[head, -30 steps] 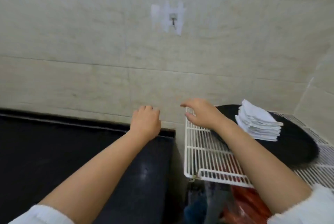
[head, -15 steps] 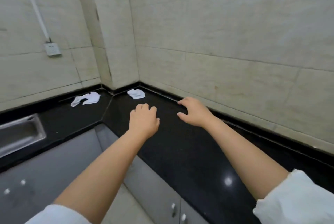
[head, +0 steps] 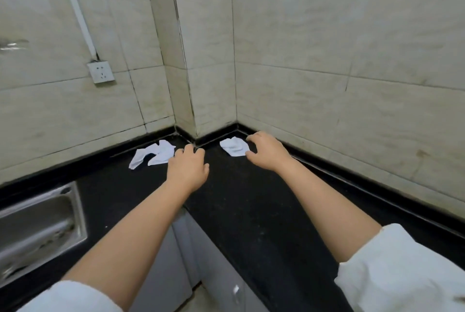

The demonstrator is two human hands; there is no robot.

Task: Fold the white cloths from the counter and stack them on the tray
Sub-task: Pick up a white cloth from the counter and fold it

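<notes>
The fingers (head: 250,138) of the right hand (head: 266,154) are spread and curved like a claw over the right edge of a crumpled cloth (head: 234,146), with the thumb tip low beside its near corner; they look close to the fabric, but whether they touch it cannot be told, and they hold nothing yet. The left hand (head: 187,169) hovers above the black counter (head: 251,211) with its fingers loosely curled and empty, its knuckles just right of a second cloth (head: 153,154) that lies sprawled to the left of the wall corner.

Both cloths sit at the far end of the counter, tight against the dark upstand below the tiled wall (head: 352,85). The tray is not in view.

Judging from this, the next grab carries a few risks. The right-hand cloth is bunched, so a pinch on one fold may lift only a corner and leave the rest dragging, giving a lopsided piece that is harder to fold square. It also lies close to the wall, so fingers closing from the right could push it further into the corner rather than gathering it. The counter looks smooth and glossy, so the thin fabric may slide ahead of the fingertips instead of being caught. The left cloth is stretched into two lobes, so a one-handed snatch may twist it. A steel sink (head: 40,231) lies at the near left; a cloth swept carelessly that way could drop into it.
</notes>
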